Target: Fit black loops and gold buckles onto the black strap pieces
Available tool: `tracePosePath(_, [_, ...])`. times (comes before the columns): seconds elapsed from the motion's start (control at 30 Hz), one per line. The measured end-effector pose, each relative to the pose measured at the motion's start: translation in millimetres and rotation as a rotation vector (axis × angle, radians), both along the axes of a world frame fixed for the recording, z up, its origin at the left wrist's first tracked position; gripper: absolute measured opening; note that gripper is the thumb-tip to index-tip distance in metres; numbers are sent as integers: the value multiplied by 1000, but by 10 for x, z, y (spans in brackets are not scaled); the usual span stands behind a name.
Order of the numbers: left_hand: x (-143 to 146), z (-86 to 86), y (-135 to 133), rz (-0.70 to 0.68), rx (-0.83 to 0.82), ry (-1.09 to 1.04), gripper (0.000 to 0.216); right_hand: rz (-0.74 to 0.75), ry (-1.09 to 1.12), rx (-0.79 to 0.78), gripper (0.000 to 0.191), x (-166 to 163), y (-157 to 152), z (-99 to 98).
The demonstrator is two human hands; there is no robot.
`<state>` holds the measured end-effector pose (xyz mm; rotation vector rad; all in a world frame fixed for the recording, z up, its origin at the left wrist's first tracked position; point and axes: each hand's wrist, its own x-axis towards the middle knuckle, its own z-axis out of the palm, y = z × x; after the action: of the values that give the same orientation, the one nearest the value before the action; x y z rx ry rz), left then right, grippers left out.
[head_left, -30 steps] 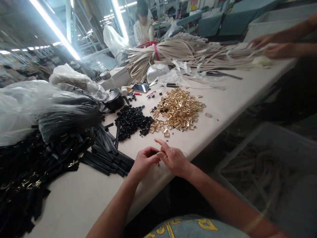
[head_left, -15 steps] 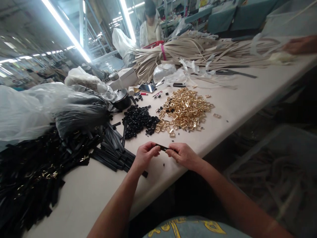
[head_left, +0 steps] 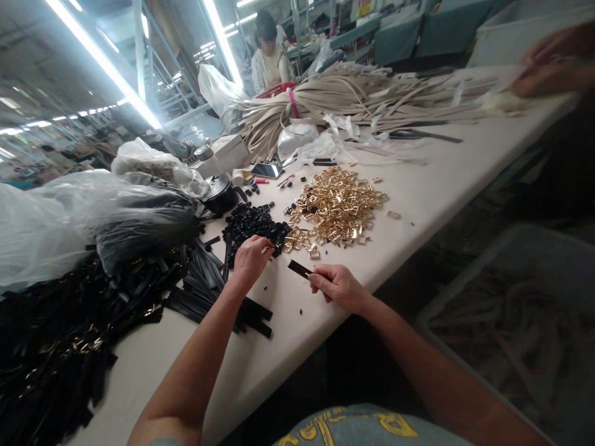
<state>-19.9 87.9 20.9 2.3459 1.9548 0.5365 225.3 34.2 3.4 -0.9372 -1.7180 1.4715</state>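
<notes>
My right hand pinches a short black strap near the table's front edge, its free end pointing left. My left hand reaches forward with fingers curled at the near edge of a pile of small black loops; what it grips is hidden. Just right of that pile lies a heap of gold metal buckles. A stack of black straps lies to the left of my left arm.
Clear plastic bags cover more black straps at the left. A bundle of cream straps, a phone and a black pot sit farther back. Another person's hands work at the far right. A grey bin stands beside the table.
My left hand let go of the black strap and moved forward to the black loop pile. The right hand keeps the strap and has stayed near the table edge.
</notes>
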Motion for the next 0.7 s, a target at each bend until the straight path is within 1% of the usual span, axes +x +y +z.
tracePosePath(0.07, [177, 5, -15, -66, -14, -77, 12, 18, 5, -5, 38, 9, -12, -12])
tracePosePath(0.17, [501, -3, -2, -180, -97, -159, 12, 18, 31, 15, 39, 23, -35, -30])
tracePosePath(0.23, [694, -7, 24, -223, -142, -120, 13, 5, 59, 29, 40, 33, -45, -39])
tracePosePath(0.3, [826, 2, 51, -251, -171, -32, 16, -2, 80, 36, 41, 42, -50, -45])
tracePosePath(0.4, [909, 43, 72, -307, -201, 114, 18, -3, 90, 41, 41, 44, -49, -51])
tracePosePath(0.47, [922, 72, 75, -335, -183, 204, 21, 2, 87, 49, 41, 39, -47, -52])
tracePosePath(0.57, [930, 90, 79, -377, -134, 280, 24, 7, 81, 63, 39, 26, -49, -48])
tracePosePath(0.7, [953, 75, 83, -477, -153, 375, 26, 5, 79, 63, 37, 22, -61, -38])
